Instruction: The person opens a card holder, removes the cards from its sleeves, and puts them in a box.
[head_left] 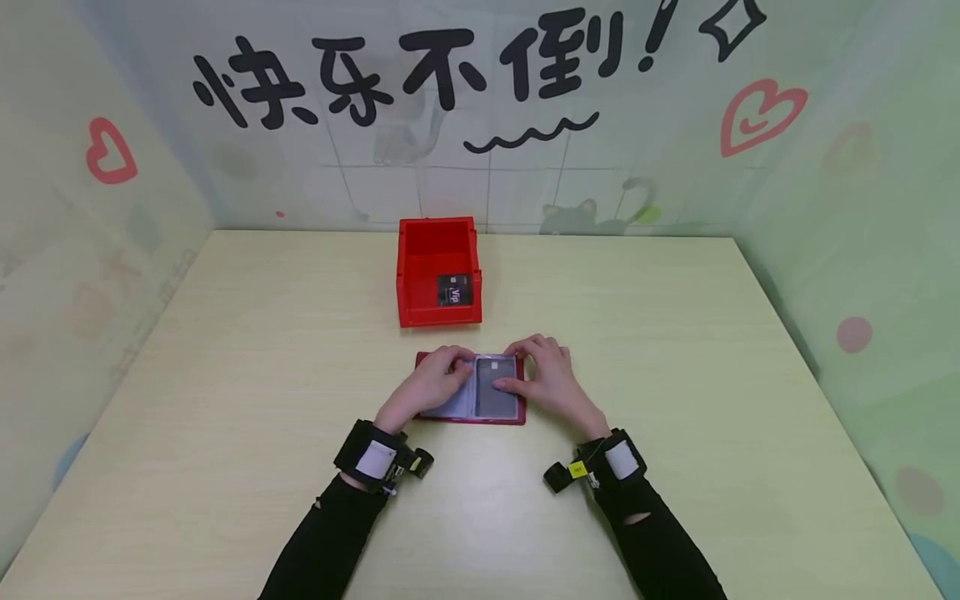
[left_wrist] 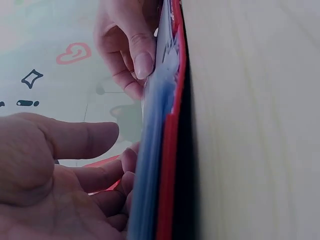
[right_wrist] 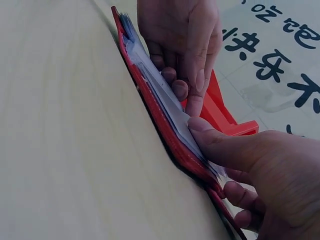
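A red-covered card holder (head_left: 461,407) lies spread on the table, its clear sleeves facing up. My left hand (head_left: 441,377) lies over the left half, fingertips by the upper edge near the fold. In the left wrist view its thumb stands apart from the fingers, whose tips meet the sleeves (left_wrist: 152,150). At the right half, my right hand (head_left: 551,375) pinches the edge: the thumb (right_wrist: 220,145) presses on the sleeves and the other fingers curl at the outer edge. A grey panel (head_left: 495,396) with a small pale square shows in the right sleeve.
Behind the card holder stands a red open bin (head_left: 438,317) holding a black card (head_left: 454,290) marked "Vip". The pale wooden table (head_left: 262,375) meets a printed backdrop (head_left: 480,183) at its far edge, with side panels left and right.
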